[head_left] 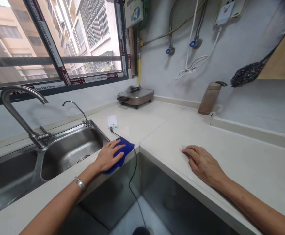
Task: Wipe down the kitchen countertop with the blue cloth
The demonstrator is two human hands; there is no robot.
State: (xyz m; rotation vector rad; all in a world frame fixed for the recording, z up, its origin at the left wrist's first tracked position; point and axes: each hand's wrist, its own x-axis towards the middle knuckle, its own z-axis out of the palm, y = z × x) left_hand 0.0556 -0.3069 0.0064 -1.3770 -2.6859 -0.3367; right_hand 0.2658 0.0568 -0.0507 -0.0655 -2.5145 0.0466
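My left hand (110, 156) lies spread on a blue cloth (125, 148) at the front edge of the counter, near the inner corner. Part of the cloth droops over that edge. A silver bracelet (80, 182) circles the left wrist. On the right-hand stretch of white countertop (166, 137), my right hand (203, 163) rests with loosely bent fingers, their tips touching the surface; no object shows in it. Just beyond the cloth is a white power bank (112, 121), with a black cable (130, 181) running past the cloth and down over the edge.
A double steel sink (39, 163) with a large faucet (22, 114) and a small tap (76, 104) is at left. An electric pan (136, 97) stands in the back corner. A brown bottle (209, 98) leans against the right wall. A steel-wool scrubber (246, 74) hangs there.
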